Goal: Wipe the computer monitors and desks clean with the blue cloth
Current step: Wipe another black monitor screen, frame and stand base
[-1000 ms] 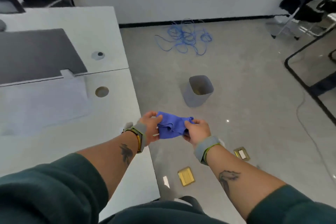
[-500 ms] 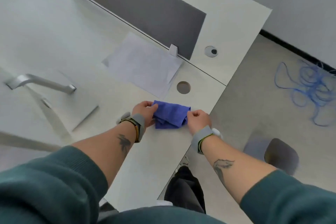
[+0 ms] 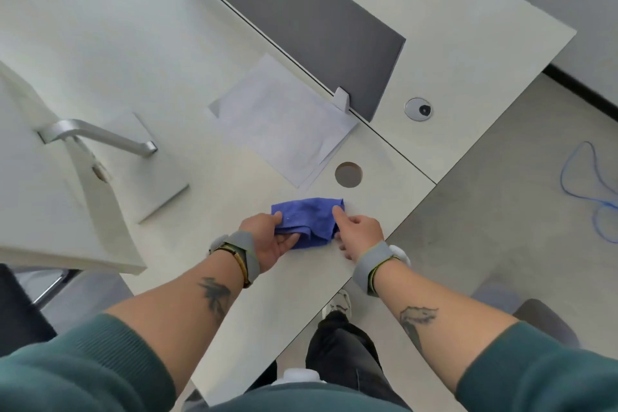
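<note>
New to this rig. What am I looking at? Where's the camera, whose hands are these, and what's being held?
There is no robot here. These are a person's two bare hands, filmed by one wide-angle camera worn on the head and looking down. The left hand and right hand both hold a crumpled blue cloth down at the white desk. Also on the desk are white paper sheets, a round cable hole, a grey divider panel and a silver monitor stand.
</note>
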Motion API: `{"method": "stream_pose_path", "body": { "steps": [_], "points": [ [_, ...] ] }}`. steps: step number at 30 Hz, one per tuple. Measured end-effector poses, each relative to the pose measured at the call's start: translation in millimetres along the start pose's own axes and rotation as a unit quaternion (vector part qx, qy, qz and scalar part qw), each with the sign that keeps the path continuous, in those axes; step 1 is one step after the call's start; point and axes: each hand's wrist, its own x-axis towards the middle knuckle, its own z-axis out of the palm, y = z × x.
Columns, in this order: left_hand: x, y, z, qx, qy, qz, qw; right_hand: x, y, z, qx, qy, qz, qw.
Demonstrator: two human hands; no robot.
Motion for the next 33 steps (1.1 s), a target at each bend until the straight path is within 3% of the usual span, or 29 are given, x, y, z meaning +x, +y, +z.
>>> {"method": "stream_pose_path", "body": {
  "steps": [5,11,17,21,23,24,26,28,30,31,33],
  "points": [
    [0.2,-7.5,-3.0,-0.034,-0.015,-0.031,0.999,3.4,-5.2,-4.2,0.024,-0.041,0.003,0.999],
    [1.9,-14.3,-2.3,-0.011,-0.013,0.015,1.0,7.3,3.5,-2.5,-0.02,0.034,-0.041,0.998],
    [-8.7,-19.6,-8.5,0.141,-0.023,0.013,0.99,9.9,13.2,-9.0,-0.08,0.076,-0.028,0.994],
    [-14.8,-25.1,-13.7,0.261,-0.021,0.005,0.965,6.0,12.8,-12.9,-0.128,0.096,-0.027,0.987],
    [-19.6,-26.0,-15.9,0.405,0.021,0.049,0.913,-0.1,12.0,-15.4,-0.179,0.118,-0.074,0.974],
    [-19.2,-26.0,-18.0,0.5,0.068,0.103,0.857,-1.7,14.5,-16.6,-0.22,0.147,-0.151,0.953],
    [-16.9,-28.6,-21.5,0.632,0.16,0.257,0.713,-3.5,21.5,-13.2,-0.322,0.184,-0.354,0.859],
    [-14.5,-32.8,-18.5,0.683,0.136,0.395,0.599,1.3,26.6,-5.8,-0.406,0.146,-0.469,0.77],
    [-3.4,-41.9,-10.1,0.759,0.052,0.415,0.499,3.2,27.3,0.1,-0.5,0.036,-0.448,0.74],
    [3.0,-47.2,-6.7,0.783,0.023,0.395,0.479,2.9,27.9,0.7,-0.541,-0.005,-0.417,0.731],
    [13.9,-58.2,-5.4,0.813,0.004,0.327,0.482,6.8,36.4,0.2,-0.581,-0.049,-0.368,0.725]
  ]
}}
